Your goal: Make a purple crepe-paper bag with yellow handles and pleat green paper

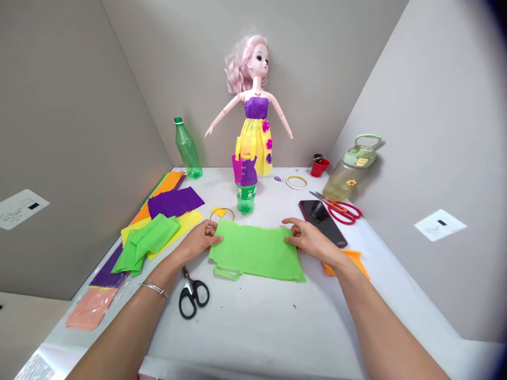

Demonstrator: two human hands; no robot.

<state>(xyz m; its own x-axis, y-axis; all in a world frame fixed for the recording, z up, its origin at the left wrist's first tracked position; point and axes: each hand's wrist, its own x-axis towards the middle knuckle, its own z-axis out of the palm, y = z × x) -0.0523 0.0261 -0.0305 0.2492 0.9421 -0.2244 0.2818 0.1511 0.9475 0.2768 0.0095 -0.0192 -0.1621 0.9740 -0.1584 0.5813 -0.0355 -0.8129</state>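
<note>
The green sheet (257,253) lies in the middle of the white table (253,332). The left hand (202,237) is at its 9 o'clock side, pinching the top corner. Some of its fingertips are hidden. The right hand (307,238) is at 3 o'clock. Its thumb touches the sheet and its pointing finger sticks out. The other fingers are tucked away, so I can't tell if they pinch.

At 8 o'clock are black scissors (193,298), with blades partly hidden by the left hand and arm. A gold ring (233,215) is at 11 o'clock, near the sheet. At 12 o'clock a doll (257,108) stands behind a green bottle piece (246,199) with a little purple and pink bag (246,171) on top, so the doll's legs are hard to see. A dark phone (327,227) is at 2 o'clock. The right arm covers part of an orange piece (356,259) at 3 o'clock.
</note>
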